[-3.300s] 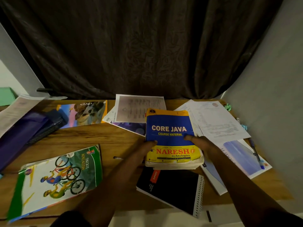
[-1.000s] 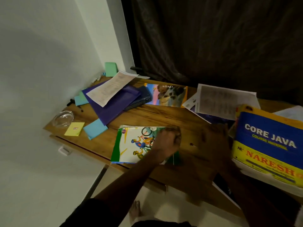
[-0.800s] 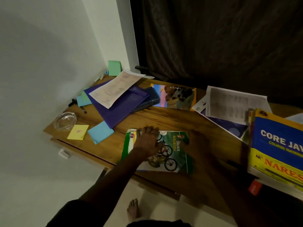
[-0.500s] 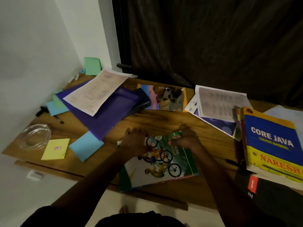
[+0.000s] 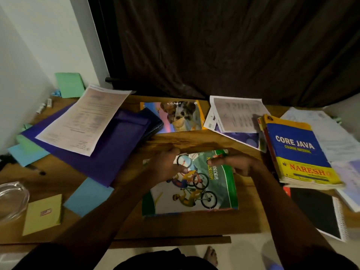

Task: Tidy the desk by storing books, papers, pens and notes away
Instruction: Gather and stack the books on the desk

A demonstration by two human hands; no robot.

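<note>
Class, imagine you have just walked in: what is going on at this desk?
A person is tidying a desk. The left hand and right hand hold the far edge of the biking book in the middle. The Java book sits on a pile at the right; a purple folder lies at the left.

Place: home study corner
Near: wooden desk [image 5: 194, 141] strewn with a Java book [image 5: 298, 151] and papers [image 5: 83, 119]
Far: dark curtain [image 5: 214, 45]
Left: plain white wall [image 5: 39, 36]
Below: bare foot [image 5: 211, 256] on pale floor [image 5: 249, 248]
</note>
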